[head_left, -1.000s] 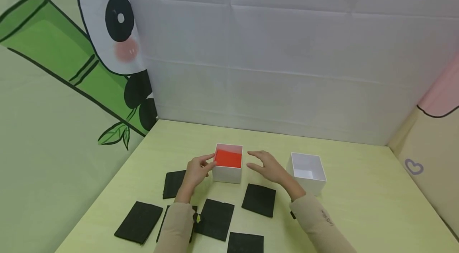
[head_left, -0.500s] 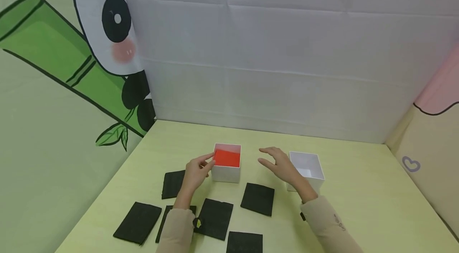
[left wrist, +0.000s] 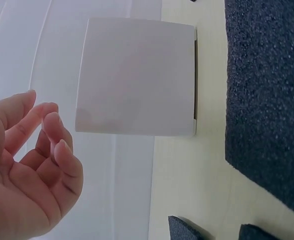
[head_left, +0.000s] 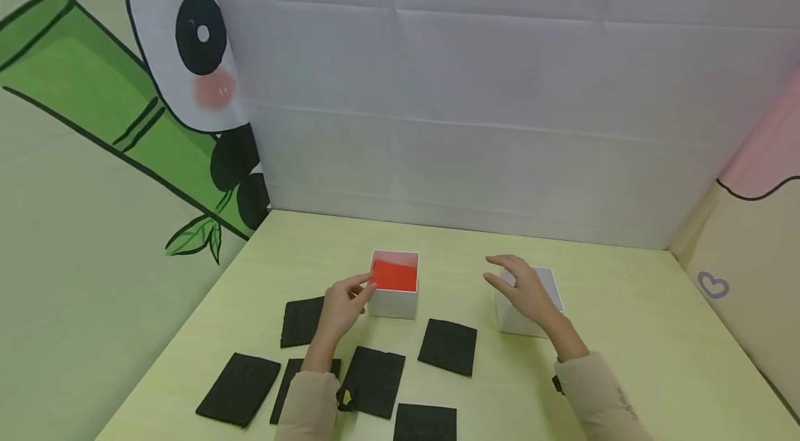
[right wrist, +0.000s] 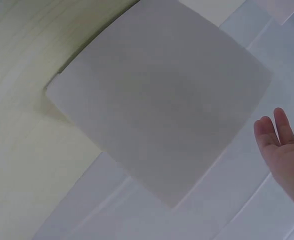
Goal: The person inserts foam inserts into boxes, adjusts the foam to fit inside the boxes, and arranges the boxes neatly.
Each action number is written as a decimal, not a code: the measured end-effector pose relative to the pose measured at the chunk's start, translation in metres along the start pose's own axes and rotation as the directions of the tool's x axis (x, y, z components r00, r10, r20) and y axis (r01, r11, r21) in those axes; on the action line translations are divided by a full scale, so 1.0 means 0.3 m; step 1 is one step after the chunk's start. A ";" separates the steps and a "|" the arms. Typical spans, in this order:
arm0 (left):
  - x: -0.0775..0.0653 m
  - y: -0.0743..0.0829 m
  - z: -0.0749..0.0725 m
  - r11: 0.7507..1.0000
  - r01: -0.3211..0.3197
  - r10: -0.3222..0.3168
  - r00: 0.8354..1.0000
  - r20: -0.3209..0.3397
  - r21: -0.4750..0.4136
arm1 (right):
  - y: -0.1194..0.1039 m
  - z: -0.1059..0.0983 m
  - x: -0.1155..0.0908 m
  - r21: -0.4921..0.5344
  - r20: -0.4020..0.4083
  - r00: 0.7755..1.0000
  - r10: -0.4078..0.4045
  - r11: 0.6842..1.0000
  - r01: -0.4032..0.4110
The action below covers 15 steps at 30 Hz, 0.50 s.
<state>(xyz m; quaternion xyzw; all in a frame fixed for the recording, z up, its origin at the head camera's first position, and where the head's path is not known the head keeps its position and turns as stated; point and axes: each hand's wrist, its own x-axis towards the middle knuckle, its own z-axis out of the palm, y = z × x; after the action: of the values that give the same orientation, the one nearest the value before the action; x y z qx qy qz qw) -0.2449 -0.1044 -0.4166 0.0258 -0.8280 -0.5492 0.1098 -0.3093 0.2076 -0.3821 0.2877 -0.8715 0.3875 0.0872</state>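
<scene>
A white open-topped box (head_left: pixel 392 305) stands near the middle of the table, with a flat red surface (head_left: pixel 395 276) inside it. Just at its left rim is my left hand (head_left: pixel 340 303), fingers loosely bent; the left wrist view shows nothing held in this hand (left wrist: pixel 34 165). Farther right stands a second white box (head_left: pixel 517 320). My right hand (head_left: pixel 523 290) hovers over it, thumb and fingers spread apart, and hides part of its opening. From the right wrist, that box's plain side (right wrist: pixel 157 100) fills the middle, with the fingers beyond its edge.
Several black, rough-textured square pieces lie on the pale table in front of the boxes, among them one near the middle (head_left: pixel 373 381), one to its right (head_left: pixel 448 347) and one far left (head_left: pixel 239 389). A white sheet (head_left: pixel 469 114) hangs behind the table.
My right hand has moved right, from beside the red-filled box to over the other white box. The left hand stays by the left box's rim.
</scene>
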 end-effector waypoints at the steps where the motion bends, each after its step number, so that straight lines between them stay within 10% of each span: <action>1: -0.002 0.002 0.001 1.000 -0.003 0.003 1.000 0.002 -0.003 | 0.005 -0.006 -0.004 -0.002 -0.007 1.000 -0.003 1.000 0.003; 15: -0.022 0.005 0.019 0.999 0.015 -0.014 0.999 0.036 -0.030 | 0.073 -0.079 -0.080 -0.064 -0.104 0.994 0.024 0.997 -0.031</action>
<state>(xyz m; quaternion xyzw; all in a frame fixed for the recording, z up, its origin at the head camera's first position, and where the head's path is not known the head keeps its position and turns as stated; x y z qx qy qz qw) -0.2397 -0.0974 -0.4183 0.0203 -0.8213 -0.5627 0.0913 -0.3037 0.2469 -0.3884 0.2521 -0.8819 0.3745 0.1362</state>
